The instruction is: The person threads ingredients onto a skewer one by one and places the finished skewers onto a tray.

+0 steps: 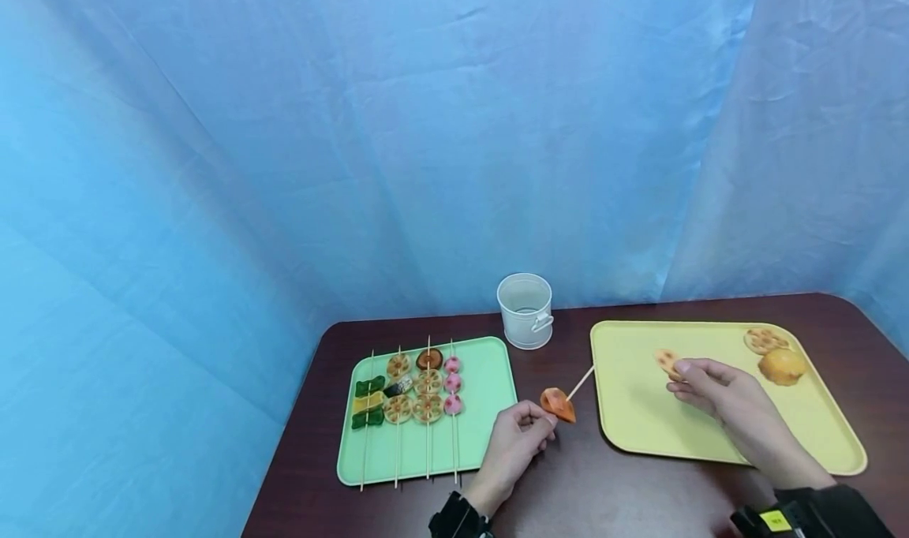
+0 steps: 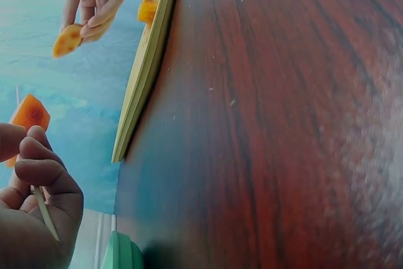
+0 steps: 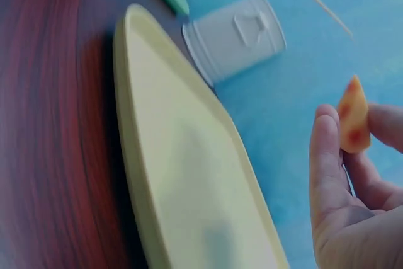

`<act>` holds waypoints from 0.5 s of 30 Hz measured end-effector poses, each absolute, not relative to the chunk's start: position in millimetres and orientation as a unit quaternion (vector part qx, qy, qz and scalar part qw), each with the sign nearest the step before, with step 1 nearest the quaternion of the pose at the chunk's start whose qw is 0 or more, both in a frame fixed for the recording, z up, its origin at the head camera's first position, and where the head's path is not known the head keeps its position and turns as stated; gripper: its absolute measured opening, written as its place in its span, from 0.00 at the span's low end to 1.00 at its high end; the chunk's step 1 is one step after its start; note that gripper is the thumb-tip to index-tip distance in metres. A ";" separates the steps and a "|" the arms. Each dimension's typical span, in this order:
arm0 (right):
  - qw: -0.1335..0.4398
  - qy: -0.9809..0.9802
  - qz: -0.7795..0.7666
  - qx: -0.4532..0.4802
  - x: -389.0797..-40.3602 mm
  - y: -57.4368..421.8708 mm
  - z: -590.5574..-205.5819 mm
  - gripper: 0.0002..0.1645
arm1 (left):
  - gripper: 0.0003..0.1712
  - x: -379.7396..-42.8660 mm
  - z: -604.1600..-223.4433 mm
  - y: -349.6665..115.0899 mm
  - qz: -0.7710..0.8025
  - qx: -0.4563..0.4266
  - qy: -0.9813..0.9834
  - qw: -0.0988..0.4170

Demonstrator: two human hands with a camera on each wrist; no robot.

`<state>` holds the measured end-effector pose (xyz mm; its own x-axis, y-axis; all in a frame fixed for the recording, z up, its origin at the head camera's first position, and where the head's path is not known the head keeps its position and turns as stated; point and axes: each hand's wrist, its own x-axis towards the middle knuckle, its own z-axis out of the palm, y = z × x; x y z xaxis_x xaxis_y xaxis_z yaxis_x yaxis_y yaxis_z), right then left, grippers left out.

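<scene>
My left hand (image 1: 517, 445) grips a thin wooden skewer (image 1: 581, 382) between the two trays. An orange, folded-looking food piece (image 1: 557, 404) is threaded on it, just past the fingertips. The skewer's lower end (image 2: 49, 218) pokes out below the curled fingers in the left wrist view. Over the yellow tray (image 1: 632, 427), my right hand (image 1: 742, 412) pinches a small yellow slice with brownish spots (image 3: 354, 118) between thumb and fingers. That slice is held above the tray, apart from the skewer. On the tray's far right lie a lotus root slice (image 1: 764, 339) and a rounded yellow piece (image 1: 783, 367).
To the left, a green tray (image 1: 486, 412) carries several loaded skewers side by side, with pink balls (image 1: 453, 383), lotus root slices (image 1: 428, 409) and green and yellow pieces (image 1: 368, 401). A white metal bucket (image 1: 524, 313) stands between the trays at the back, near the blue curtain (image 1: 454, 143).
</scene>
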<state>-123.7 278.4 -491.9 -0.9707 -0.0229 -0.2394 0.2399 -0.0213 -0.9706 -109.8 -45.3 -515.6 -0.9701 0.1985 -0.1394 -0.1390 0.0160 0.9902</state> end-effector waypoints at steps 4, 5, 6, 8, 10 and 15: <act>0.097 0.628 -0.768 0.081 -126.2 270.3 -492.8 0.19 | 0.06 -108.1 -515.2 -45.0 0.696 0.027 0.707 0.125; 0.097 0.622 -0.773 0.081 -127.1 268.4 -492.4 0.18 | 0.06 -107.5 -515.4 -45.1 0.695 0.029 0.707 0.126; 0.097 0.616 -0.778 0.081 -127.8 266.8 -491.8 0.18 | 0.06 -106.9 -515.5 -45.1 0.695 0.031 0.707 0.127; 0.096 0.608 -0.784 0.079 -129.3 263.9 -490.6 0.18 | 0.07 -105.9 -515.8 -45.1 0.692 0.038 0.709 0.130; 0.091 0.602 -0.790 0.072 -130.9 261.3 -489.4 0.17 | 0.08 -104.8 -515.9 -45.4 0.690 0.045 0.710 0.134; 0.072 0.597 -0.797 0.059 -133.3 254.3 -485.3 0.17 | 0.09 -103.4 -519.3 -45.5 0.678 0.071 0.717 0.144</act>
<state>-133.3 254.3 -485.3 -0.9827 -0.0438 -0.1799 0.1849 -0.2777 -0.9427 -103.4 -45.5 -519.3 -0.9483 0.2976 -0.1107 -0.0940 0.0699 0.9931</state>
